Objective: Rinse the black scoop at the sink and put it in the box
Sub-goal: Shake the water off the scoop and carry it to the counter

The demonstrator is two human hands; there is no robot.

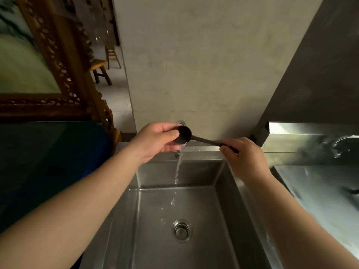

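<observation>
The black scoop (184,134) is held level above the back of the steel sink (223,183). My left hand (155,138) wraps around its round bowl, thumb on the rim. My right hand (243,154) grips the end of its thin handle (206,140). A thin stream of water (178,167) falls from the bowl into the basin, with drops splashing above the drain (181,231). No box is in view.
A grey wall rises behind the sink, with a tap fitting (181,122) mostly hidden behind the scoop. A steel counter (320,183) lies to the right. A carved wooden frame (58,74) and a dark blue surface (48,162) stand left.
</observation>
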